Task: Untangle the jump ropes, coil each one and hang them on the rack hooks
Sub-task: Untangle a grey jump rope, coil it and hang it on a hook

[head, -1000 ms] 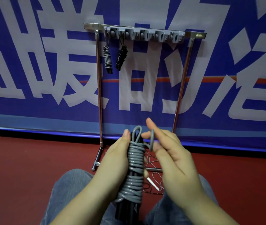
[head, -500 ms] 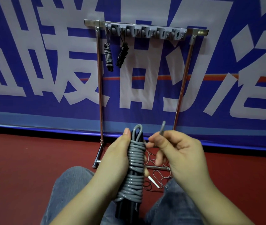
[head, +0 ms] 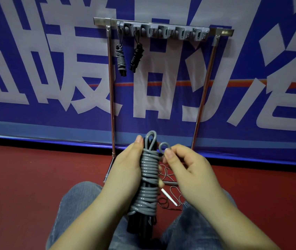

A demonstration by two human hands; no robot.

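Note:
My left hand (head: pixel 125 170) grips a grey jump rope (head: pixel 149 179) wound tightly around its black handles, held upright, with a loop sticking out at the top. My right hand (head: pixel 185 170) pinches the rope's free grey end, curled into a small ring just right of that loop. Ahead stands the metal rack (head: pixel 163 30) with a grey row of hooks. A coiled grey rope (head: pixel 120 58) and a coiled black rope (head: pixel 136 57) hang from its two leftmost hooks.
A thin reddish rope with a white handle (head: pixel 169 197) lies tangled on the red floor by the rack's base, between my knees. Behind the rack hangs a blue banner (head: pixel 35 69) with large white characters. The rack's right hooks carry nothing.
My right hand has closed from open fingers onto the rope's free end and bent it into a small ring beside the top loop. The left hand holds the bundle still.

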